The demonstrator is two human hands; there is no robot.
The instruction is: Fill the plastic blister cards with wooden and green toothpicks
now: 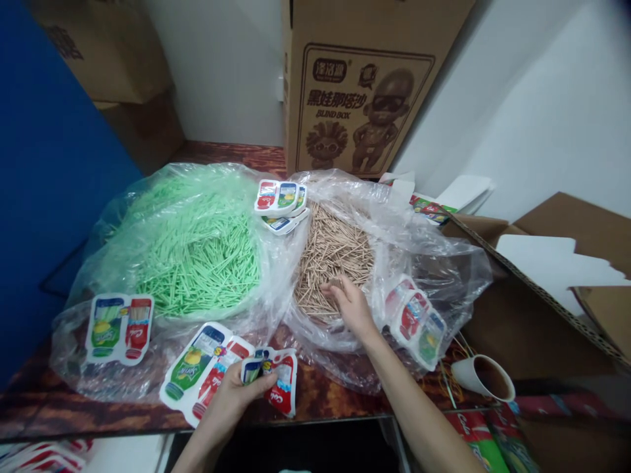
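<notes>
My left hand (pixel 241 391) is closed on a bottle-shaped twin pouch (pixel 282 387) with Sprite and Cola prints, held over the front edge of the table. Deep in an open clear bag, my right hand (pixel 348 302) has its fingertips pinched among thin brown sticks (pixel 335 246); a few sticks seem to be between them. To the left, a second clear bag holds a heap of thin green sticks (pixel 207 256). Another twin pouch (pixel 194 364) lies beside my left hand. One more pouch (pixel 121 328) rests at the far left.
Several pouches (pixel 276 197) lie between the two bags, and another pouch (pixel 417 322) is right of the brown sticks. A paper cup (pixel 483 378) lies tilted at the right. A large carton (pixel 365 92) stands behind, and an open cardboard box (pixel 532 315) is on the right.
</notes>
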